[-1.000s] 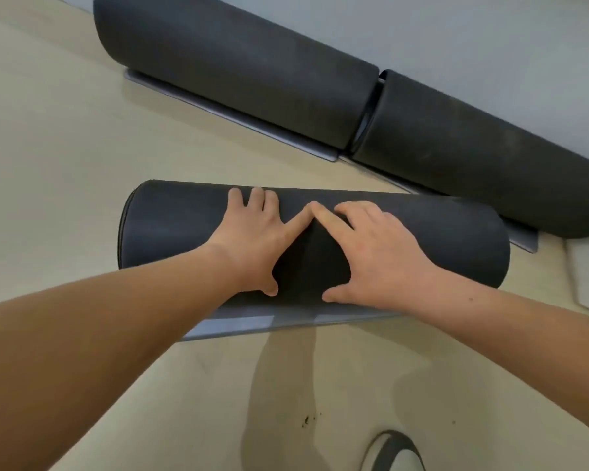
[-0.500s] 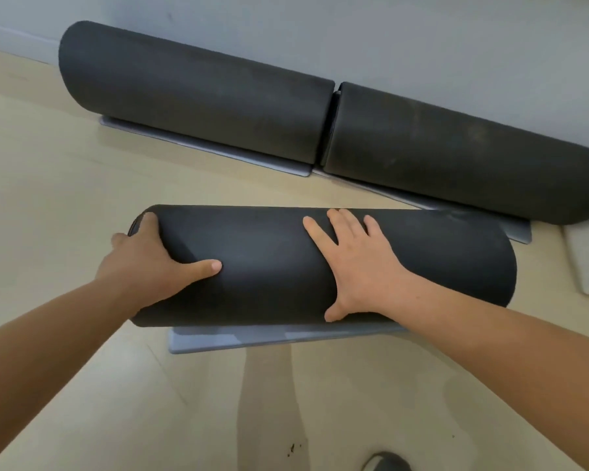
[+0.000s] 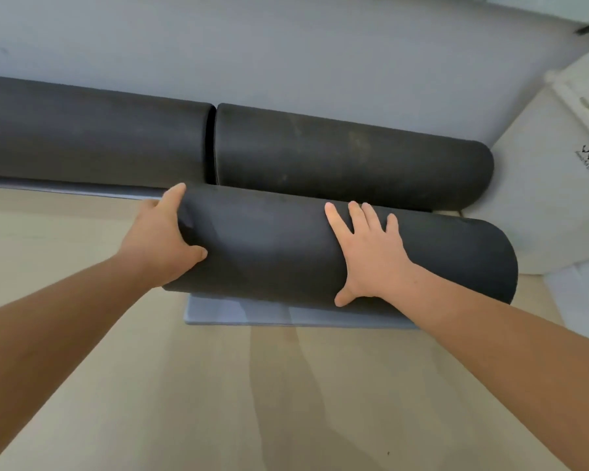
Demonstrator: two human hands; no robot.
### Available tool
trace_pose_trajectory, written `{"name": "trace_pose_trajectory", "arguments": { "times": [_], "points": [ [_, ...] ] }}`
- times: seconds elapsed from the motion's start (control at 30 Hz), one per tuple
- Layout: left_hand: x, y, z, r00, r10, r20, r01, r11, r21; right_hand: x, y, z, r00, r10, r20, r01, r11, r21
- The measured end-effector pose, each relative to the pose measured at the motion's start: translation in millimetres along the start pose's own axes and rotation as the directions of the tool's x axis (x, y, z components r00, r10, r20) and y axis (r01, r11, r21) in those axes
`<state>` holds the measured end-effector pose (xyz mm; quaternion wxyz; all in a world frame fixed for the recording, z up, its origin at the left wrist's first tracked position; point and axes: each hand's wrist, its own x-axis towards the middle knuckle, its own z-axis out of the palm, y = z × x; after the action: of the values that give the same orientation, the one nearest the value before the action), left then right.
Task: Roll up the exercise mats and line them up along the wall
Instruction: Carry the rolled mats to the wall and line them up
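Here, step in hand: you appear to be shifting the near roll [image 3: 269, 253] toward the wall [image 3: 286, 56], with the rolling itself all but done.
Your left hand [image 3: 160, 239]: clamped on the roll's left end, thumb across the front and fingers wrapped over the end, likely so the layers do not telescope.
Your right hand [image 3: 371, 260]: laid flat with fingers spread on the roll's top, right of centre, probably pressing so the coil cannot spring loose.
Hands, relative: well apart, one at the end and one on the crown.
Near roll, position: on the floor [image 3: 218, 385], just in front of the right wall roll [image 3: 354, 158]; you cannot tell whether they touch.
Loose tail [image 3: 286, 314]: a grey flap lying flat under the roll's near side.
Left wall roll [image 3: 92, 141]: end to end with its neighbour, against the wall.
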<state>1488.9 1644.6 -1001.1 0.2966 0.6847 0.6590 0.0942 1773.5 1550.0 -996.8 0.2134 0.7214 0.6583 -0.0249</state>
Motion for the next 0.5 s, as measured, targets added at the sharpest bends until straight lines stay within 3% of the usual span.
{"name": "trace_pose_trajectory", "arguments": {
  "times": [0.17,0.5],
  "points": [
    [10,10,0,0.990,-0.094,0.105,0.077,0.985,0.156,-7,-5,19,0.999,0.021,-0.038,-0.024,0.998,-0.057],
    [34,39,-8,0.998,0.049,-0.041,-0.041,0.984,0.172,34,34,13,0.988,-0.003,-0.157,-0.015,0.993,-0.118]
  ]
}}
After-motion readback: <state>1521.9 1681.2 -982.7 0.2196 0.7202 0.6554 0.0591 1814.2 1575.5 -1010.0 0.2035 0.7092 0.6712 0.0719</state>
